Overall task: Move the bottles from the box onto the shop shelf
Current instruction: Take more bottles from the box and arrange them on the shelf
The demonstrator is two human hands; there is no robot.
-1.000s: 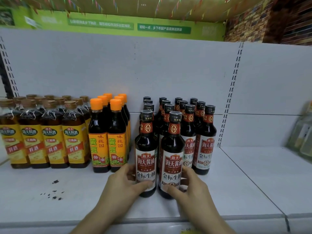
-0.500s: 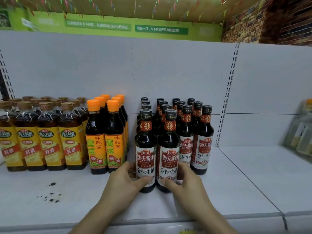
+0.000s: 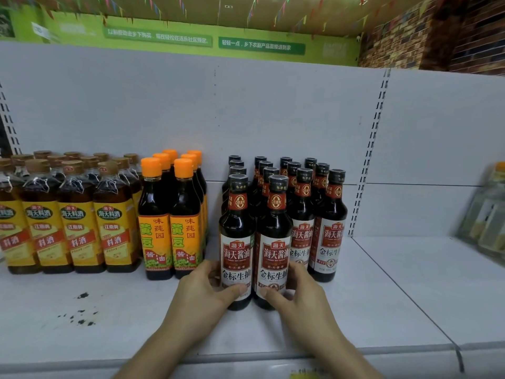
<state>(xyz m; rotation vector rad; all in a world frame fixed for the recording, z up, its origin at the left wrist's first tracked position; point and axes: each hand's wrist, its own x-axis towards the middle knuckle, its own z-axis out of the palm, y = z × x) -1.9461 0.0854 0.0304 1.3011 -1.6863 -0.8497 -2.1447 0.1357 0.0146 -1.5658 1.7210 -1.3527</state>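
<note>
Two dark soy sauce bottles with black caps and red-and-white labels stand side by side at the front of the white shop shelf. My left hand grips the base of the left soy sauce bottle, thumb across its label. My right hand grips the base of the right soy sauce bottle the same way. Both bottles stand upright on the shelf, just ahead of several rows of identical bottles. The box is out of view.
Orange-capped soy sauce bottles stand just left of my hands, and yellow-labelled cooking wine bottles fill the far left. Dark specks lie on the shelf front. Blurred pale bottles stand at the right edge, with bare shelf between.
Both hands have pushed the two front bottles back along the shelf, closer to the rows behind. The grip of each hand is unchanged.
</note>
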